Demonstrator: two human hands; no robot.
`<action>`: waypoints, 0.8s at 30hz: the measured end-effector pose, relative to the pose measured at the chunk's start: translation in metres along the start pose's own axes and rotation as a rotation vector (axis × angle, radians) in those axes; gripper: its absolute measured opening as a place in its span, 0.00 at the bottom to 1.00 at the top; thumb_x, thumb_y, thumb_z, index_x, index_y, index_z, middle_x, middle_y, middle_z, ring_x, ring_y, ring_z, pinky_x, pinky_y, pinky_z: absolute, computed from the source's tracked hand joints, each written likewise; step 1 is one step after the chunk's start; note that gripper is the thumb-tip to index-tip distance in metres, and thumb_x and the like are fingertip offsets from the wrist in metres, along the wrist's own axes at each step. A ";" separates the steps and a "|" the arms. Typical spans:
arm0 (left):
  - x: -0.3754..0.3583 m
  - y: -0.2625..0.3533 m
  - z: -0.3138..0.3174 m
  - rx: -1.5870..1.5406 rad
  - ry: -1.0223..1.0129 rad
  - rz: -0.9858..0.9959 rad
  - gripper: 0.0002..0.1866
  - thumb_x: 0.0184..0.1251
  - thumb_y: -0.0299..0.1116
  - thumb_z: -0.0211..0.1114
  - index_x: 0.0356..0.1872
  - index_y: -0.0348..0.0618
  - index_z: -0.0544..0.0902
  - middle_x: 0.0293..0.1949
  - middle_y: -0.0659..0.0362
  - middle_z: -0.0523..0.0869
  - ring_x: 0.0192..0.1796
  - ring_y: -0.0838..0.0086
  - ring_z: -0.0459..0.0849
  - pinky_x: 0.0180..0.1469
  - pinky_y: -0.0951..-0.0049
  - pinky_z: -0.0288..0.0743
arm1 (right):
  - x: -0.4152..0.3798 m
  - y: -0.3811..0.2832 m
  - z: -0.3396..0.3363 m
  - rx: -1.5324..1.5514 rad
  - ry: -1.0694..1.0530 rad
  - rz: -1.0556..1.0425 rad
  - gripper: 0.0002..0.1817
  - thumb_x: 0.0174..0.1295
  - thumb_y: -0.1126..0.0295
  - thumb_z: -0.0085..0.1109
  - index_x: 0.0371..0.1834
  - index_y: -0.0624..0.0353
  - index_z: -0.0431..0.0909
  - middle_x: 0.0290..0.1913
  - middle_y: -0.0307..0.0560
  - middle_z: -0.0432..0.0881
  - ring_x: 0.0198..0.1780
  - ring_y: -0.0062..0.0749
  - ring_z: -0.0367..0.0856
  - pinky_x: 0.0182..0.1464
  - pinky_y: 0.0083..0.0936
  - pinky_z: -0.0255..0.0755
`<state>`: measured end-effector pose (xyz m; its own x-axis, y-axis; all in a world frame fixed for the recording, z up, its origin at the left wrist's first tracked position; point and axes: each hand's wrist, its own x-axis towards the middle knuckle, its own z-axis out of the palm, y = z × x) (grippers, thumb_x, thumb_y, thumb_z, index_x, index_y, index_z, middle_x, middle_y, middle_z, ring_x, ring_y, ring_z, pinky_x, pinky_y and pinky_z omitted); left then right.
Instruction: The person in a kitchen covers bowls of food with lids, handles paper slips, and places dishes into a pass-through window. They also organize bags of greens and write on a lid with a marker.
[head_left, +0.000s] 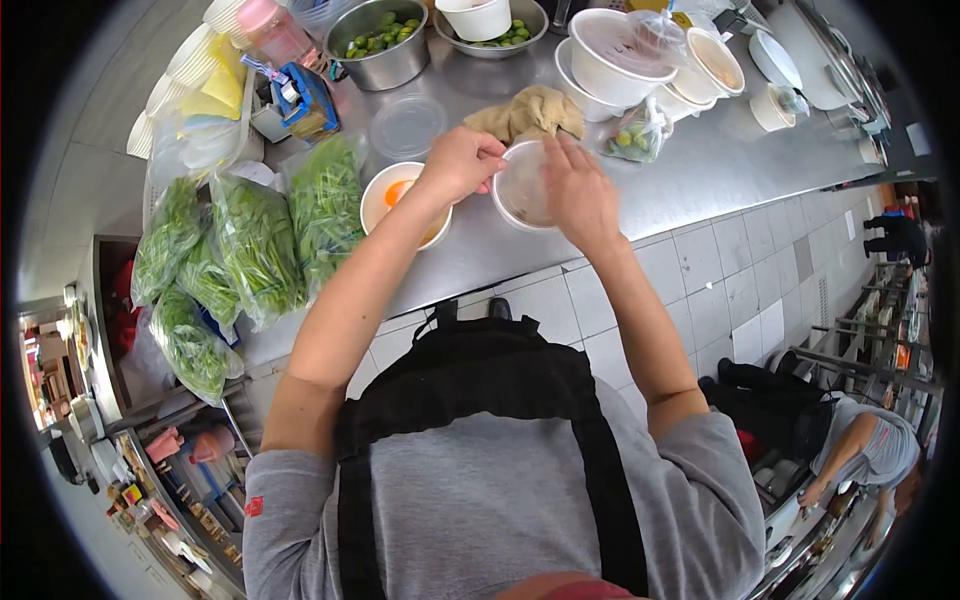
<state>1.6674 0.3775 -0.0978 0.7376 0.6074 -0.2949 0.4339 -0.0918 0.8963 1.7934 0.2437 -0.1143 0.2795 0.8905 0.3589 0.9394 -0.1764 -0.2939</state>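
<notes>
A white bowl (507, 214) with a translucent lid (523, 187) on top is on the steel table between my hands. At the lid's left edge, my left hand (463, 165) has its fingers curled and pinched on the rim. My right hand (581, 192) lies over the lid's right side, fingers stretched out and slightly blurred. Left of these, partly behind my left forearm, is an open white bowl (376, 209) containing an orange egg yolk (397, 192). Behind that bowl a loose clear lid (408, 127) lies flat. A tan cloth (532, 112) is bunched just beyond the lidded bowl.
Bagged green vegetables (252, 240) crowd the table's left. Metal bowls of green citrus fruit (378, 45) stand at the back. Stacked white tubs (612, 60) and a small fruit bag (638, 135) are at back right. Another person (860, 440) works at lower right.
</notes>
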 end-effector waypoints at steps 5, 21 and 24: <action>0.003 -0.003 0.002 0.062 0.015 0.010 0.07 0.54 0.24 0.63 0.35 0.35 0.82 0.23 0.60 0.82 0.21 0.81 0.77 0.22 0.81 0.73 | 0.000 -0.002 -0.003 0.005 -0.138 -0.165 0.40 0.50 0.37 0.50 0.63 0.49 0.63 0.65 0.52 0.59 0.61 0.55 0.60 0.49 0.48 0.69; 0.003 0.011 -0.036 0.875 -0.070 0.385 0.29 0.39 0.49 0.71 0.45 0.49 0.76 0.31 0.57 0.82 0.38 0.63 0.81 0.35 0.64 0.71 | 0.014 -0.021 -0.021 0.031 -0.355 -0.076 0.40 0.47 0.40 0.57 0.63 0.45 0.61 0.62 0.52 0.62 0.59 0.56 0.62 0.54 0.45 0.64; -0.004 0.010 -0.084 1.037 0.252 0.411 0.26 0.41 0.50 0.70 0.41 0.46 0.78 0.34 0.53 0.83 0.40 0.61 0.81 0.38 0.62 0.74 | 0.030 0.003 -0.013 0.129 -0.276 -0.134 0.35 0.49 0.45 0.59 0.59 0.51 0.67 0.57 0.54 0.69 0.56 0.54 0.67 0.51 0.44 0.67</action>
<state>1.6255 0.4402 -0.0594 0.8487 0.5108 0.1370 0.4879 -0.8563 0.1696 1.8073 0.2648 -0.0929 0.0744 0.9853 0.1540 0.9265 -0.0112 -0.3762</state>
